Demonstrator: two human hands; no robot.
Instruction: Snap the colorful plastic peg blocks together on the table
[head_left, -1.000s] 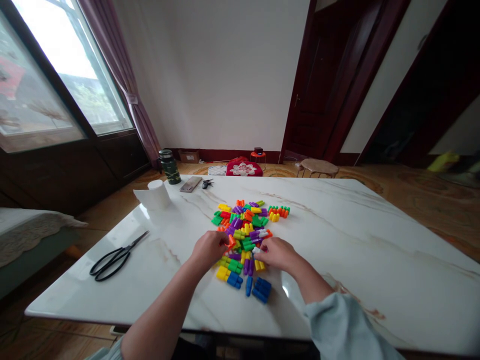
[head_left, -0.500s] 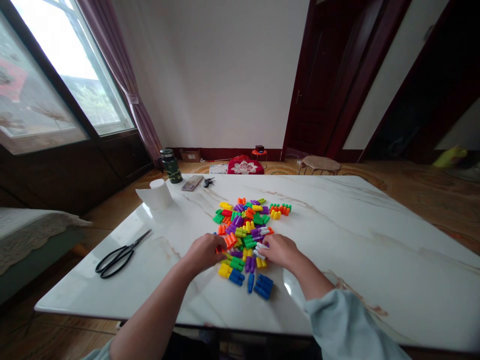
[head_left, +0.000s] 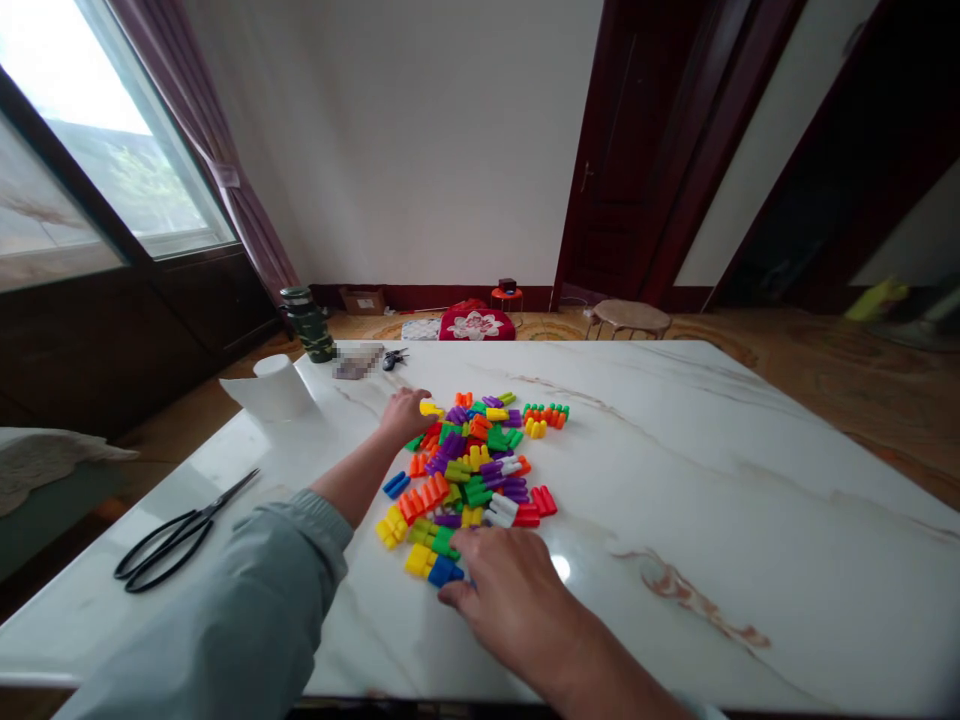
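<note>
The right hand has fingers apart beside knobby, end-to-end yellow-and-blue plastic blocks, while the left hand, its grip unclear, adjoins a yellow plastic block.

Home interior: curtain (purple, tied back), panelled door, round stool.

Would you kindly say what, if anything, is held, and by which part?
Cannot be told: the left hand is at a yellow plastic block, the right hand beside a blue plastic block.
</note>
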